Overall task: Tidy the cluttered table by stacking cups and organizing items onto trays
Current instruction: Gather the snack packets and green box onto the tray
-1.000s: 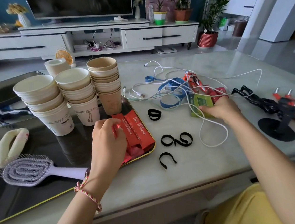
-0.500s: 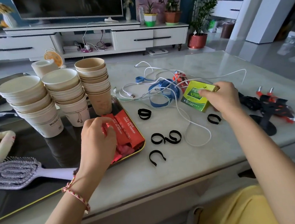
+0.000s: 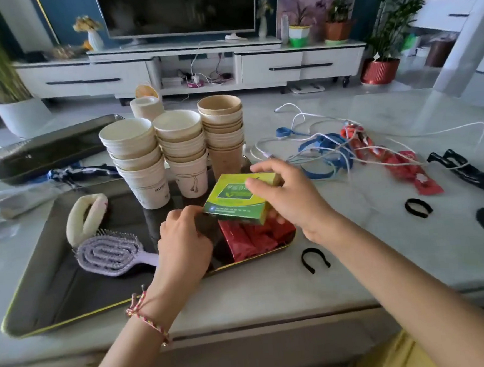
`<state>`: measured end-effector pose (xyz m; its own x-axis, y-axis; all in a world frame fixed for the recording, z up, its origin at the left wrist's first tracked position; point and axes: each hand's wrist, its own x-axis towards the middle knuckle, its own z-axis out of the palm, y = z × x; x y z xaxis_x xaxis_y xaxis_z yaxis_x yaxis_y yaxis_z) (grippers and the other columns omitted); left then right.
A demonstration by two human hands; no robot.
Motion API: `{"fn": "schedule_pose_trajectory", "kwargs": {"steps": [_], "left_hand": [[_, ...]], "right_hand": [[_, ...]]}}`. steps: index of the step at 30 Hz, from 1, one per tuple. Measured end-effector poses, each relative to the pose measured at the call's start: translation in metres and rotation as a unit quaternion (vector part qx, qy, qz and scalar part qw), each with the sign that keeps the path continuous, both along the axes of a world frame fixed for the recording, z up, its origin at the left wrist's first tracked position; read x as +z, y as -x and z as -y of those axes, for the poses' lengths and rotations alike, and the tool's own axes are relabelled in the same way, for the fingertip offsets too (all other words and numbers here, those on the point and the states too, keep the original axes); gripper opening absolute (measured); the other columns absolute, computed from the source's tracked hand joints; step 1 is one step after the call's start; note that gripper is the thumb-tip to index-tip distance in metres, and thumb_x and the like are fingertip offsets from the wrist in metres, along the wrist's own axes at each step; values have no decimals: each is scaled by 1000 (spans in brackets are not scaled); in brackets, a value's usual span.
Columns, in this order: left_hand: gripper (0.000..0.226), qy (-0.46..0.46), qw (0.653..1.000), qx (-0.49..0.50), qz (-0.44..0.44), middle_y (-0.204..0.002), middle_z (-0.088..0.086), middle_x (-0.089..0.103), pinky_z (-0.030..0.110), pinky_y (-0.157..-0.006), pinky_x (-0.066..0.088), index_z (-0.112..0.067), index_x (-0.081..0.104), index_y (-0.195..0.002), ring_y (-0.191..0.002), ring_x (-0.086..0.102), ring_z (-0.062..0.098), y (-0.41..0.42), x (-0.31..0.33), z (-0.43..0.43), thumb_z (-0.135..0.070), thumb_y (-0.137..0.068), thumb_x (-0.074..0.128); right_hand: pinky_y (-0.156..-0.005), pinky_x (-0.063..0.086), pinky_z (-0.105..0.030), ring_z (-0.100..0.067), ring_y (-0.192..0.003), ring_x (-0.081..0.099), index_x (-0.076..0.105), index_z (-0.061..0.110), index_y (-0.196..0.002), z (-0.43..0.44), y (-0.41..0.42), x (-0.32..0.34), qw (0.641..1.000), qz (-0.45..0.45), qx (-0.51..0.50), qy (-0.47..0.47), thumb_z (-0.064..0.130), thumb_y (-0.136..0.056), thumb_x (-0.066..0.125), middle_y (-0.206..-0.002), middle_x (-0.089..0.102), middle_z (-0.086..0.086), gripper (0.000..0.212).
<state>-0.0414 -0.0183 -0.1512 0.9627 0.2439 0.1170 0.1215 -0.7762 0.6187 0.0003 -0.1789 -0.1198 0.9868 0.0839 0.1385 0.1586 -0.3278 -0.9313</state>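
Your right hand [image 3: 288, 197] has carried the green box [image 3: 237, 199] off the table [image 3: 272, 291]. A second ago the box sat among the cables [image 3: 319, 148] on your right. It's now over the right end of the tray [image 3: 58, 287], directly above the red packets [image 3: 253, 237].

- **Right hand:** fingers and thumb are clamped on the box from its top and right side. The box is tilted, near-left corner low. Can't tell if it already touches the packets or hangs just above them.
- **Left hand [image 3: 183, 243]:** it hasn't left the tray. The fingers are curled, with the tips at the box's near-left corner. Can't tell if it's steadying the box, holding a packet, or holding nothing.
- **Hands:** close together, one at each end of the box.

My read for the task:
- The box is basically delivered and only needs setting down. Lay it flat on the packets or in the bare spot just left of them. Otherwise I'd expect it to slide, since the packets look uneven.
- The cups [image 3: 180, 150] are already stacked on the tray and the brush [image 3: 110, 253] is on it too.
- The cables, the hair ties [image 3: 315, 260] and the red wrappers by the cables are still loose on the table. So the tidy is maybe halfway done.
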Motion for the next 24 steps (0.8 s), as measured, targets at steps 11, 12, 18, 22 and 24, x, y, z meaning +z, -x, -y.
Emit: {"fn": "schedule_pose_trajectory", "kwargs": {"steps": [11, 12, 18, 22, 24], "left_hand": [[61, 17, 998, 55, -21, -133, 16, 42, 32, -100, 28, -8, 33, -139, -126, 34, 30, 17, -5, -47, 2, -80, 45], [55, 31, 998, 61, -6, -129, 15, 46, 31, -97, 30, -8, 38, -136, -123, 39, 28, 17, -4, -49, -1, -81, 44], [34, 144, 988, 55, -17, -120, 7, 52, 31, -76, 43, -21, 51, -116, -99, 55, 22, 9, -1, -44, -11, -84, 44], [45, 183, 981, 62, 2, -127, 7, 49, 30, -74, 41, -17, 47, -129, -104, 51, 22, 3, 1, -39, -8, -84, 46], [45, 190, 979, 67, 19, -128, 9, 49, 26, -76, 37, -15, 47, -129, -104, 51, 20, 0, 2, -37, -7, -85, 47]], "right_hand": [[-59, 59, -32, -17, -76, 68, 52, 9, -126, -54, 17, -29, 991, -25, 119, 49, 26, -80, 71, -106, 58, -5, 53], [-60, 59, -27, -16, -82, 66, 51, 12, -126, -56, 19, -30, 990, -3, 119, 73, 29, -78, 73, -110, 51, -3, 56], [-75, 33, -2, -5, -99, 47, 47, 28, -127, -51, 24, -31, 959, 115, 108, 238, 46, -74, 71, -113, 43, 10, 61], [-79, 40, -23, -11, -99, 54, 61, 21, -114, -43, 16, -24, 935, 135, 97, 315, 53, -80, 61, -112, 54, 6, 46], [-80, 43, -25, -12, -93, 56, 67, 19, -103, -39, 11, -19, 941, 128, 95, 299, 50, -83, 59, -105, 59, 3, 37]]}}
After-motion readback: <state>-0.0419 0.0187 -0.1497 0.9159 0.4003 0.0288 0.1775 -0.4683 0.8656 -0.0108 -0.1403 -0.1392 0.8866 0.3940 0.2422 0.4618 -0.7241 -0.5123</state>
